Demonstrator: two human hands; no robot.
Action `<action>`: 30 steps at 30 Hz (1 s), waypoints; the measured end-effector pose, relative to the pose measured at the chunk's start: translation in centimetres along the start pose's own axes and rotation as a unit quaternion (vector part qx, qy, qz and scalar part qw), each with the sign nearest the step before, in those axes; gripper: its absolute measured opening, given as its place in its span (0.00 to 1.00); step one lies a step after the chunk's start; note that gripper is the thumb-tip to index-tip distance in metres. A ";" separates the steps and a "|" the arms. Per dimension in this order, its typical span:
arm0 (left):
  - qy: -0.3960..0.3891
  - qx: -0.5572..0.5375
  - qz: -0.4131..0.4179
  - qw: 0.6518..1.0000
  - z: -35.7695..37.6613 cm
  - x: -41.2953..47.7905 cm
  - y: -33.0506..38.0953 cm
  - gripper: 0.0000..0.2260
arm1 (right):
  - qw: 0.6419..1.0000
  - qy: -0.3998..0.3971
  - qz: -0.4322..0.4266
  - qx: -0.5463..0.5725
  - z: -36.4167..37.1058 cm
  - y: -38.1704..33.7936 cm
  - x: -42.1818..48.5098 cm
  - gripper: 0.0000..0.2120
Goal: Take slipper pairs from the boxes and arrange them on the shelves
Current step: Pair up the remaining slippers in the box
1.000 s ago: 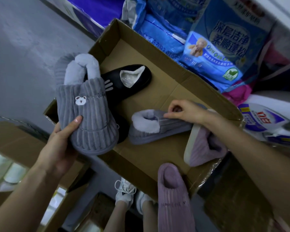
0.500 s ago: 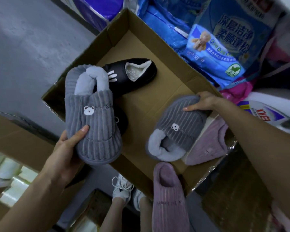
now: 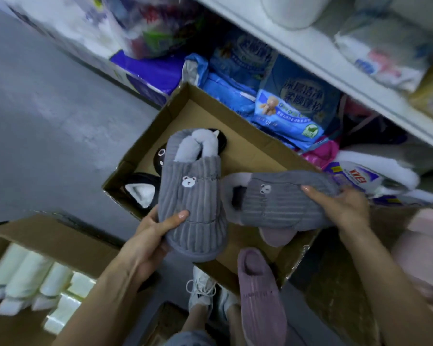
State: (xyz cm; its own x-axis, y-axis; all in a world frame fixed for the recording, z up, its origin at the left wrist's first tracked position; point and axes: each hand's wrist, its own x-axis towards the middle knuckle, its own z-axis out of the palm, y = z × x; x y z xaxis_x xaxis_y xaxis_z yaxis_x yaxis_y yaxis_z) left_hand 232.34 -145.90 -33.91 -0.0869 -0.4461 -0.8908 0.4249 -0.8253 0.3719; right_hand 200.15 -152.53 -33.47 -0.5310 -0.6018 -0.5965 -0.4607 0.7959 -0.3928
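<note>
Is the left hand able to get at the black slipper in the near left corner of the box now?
Probably not yet: the left hand grips a grey slipper that hangs partly over the black slipper, and the right hand holds the other grey slipper. Nothing else in the box covers it.

Grey concrete floor (image 3: 48,121): open cardboard box (image 3: 250,143); second cardboard box (image 3: 55,238) of white rolls beside it. White shelf (image 3: 317,66) above: pale wrapped packs (image 3: 385,51); blue bags (image 3: 295,108) beneath, against the first box
</note>
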 end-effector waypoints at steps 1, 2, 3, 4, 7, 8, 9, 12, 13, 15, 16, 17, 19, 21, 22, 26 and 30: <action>-0.012 0.010 -0.004 1.000 1.1 -1.6 0.7 0.43 | 0.993 0.018 0.049 0.106 -1.9 0.1 -2.5 0.37; -0.019 0.020 0.002 1.000 2.1 -3.2 1.3 0.36 | 0.975 0.020 0.088 0.204 -3.4 0.3 -4.5 0.32; -0.028 0.025 0.011 0.999 3.4 -5.0 1.8 0.29 | 0.951 0.012 0.125 0.282 -5.2 0.2 -6.9 0.25; -0.040 0.034 0.017 0.998 4.8 -7.3 2.3 0.24 | 0.925 -0.003 0.153 0.347 -7.4 0.3 -9.5 0.18; -0.078 0.060 0.049 0.994 9.8 -14.8 3.9 0.26 | 0.840 -0.060 0.189 0.505 -13.5 0.3 -17.4 0.18; -0.083 0.061 0.066 0.993 10.8 -16.1 4.0 0.28 | 0.826 -0.073 0.182 0.528 -14.4 0.6 -18.7 0.23; -0.093 0.073 0.080 0.990 12.5 -18.2 4.2 0.30 | 0.814 -0.077 0.179 0.547 -16.3 0.7 -20.9 0.27; -0.139 0.087 0.111 0.980 17.8 -24.5 4.7 0.27 | 0.793 -0.077 0.140 0.587 -22.1 2.1 -26.3 0.37; -0.157 0.101 0.120 0.975 19.4 -26.4 4.6 0.26 | 0.790 -0.064 0.125 0.597 -24.2 2.2 -28.2 0.40; -0.194 0.126 0.127 0.965 22.3 -29.6 3.9 0.27 | 0.792 -0.025 0.103 0.601 -28.0 3.5 -31.2 0.33; -0.211 0.130 0.122 0.961 23.8 -31.1 3.4 0.28 | 0.785 0.002 0.091 0.613 -29.8 4.9 -32.5 0.24; -0.226 0.137 0.117 0.957 25.3 -32.6 2.8 0.28 | 0.772 0.028 0.091 0.629 -31.6 5.7 -34.3 0.20; -0.271 0.158 0.106 0.944 28.2 -35.5 1.0 0.29 | 0.758 0.065 0.077 0.645 -34.7 8.5 -37.4 0.33; -0.322 0.185 0.081 0.925 31.1 -38.6 -1.1 0.30 | 0.751 0.106 0.061 0.649 -37.4 11.3 -40.5 0.43; -0.349 0.200 0.068 0.913 32.6 -40.1 -2.3 0.31 | 0.744 0.127 0.046 0.654 -38.8 12.8 -42.0 0.46; -0.431 0.254 0.060 0.864 38.6 -45.8 -7.6 0.34 | 0.693 0.215 0.014 0.688 -44.2 18.0 -46.6 0.41; -0.474 0.273 0.082 0.833 45.7 -50.4 -12.2 0.35 | 0.653 0.250 -0.008 0.715 -50.0 23.1 -48.0 0.23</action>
State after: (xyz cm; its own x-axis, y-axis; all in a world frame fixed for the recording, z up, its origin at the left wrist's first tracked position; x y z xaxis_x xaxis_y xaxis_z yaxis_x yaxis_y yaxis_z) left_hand 190.37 -129.18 18.37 -0.8501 -0.4284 -0.3063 0.0502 -0.6448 0.7627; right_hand 179.40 -108.54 21.06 -0.8644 -0.2726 -0.4224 0.4766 -0.1772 -0.8610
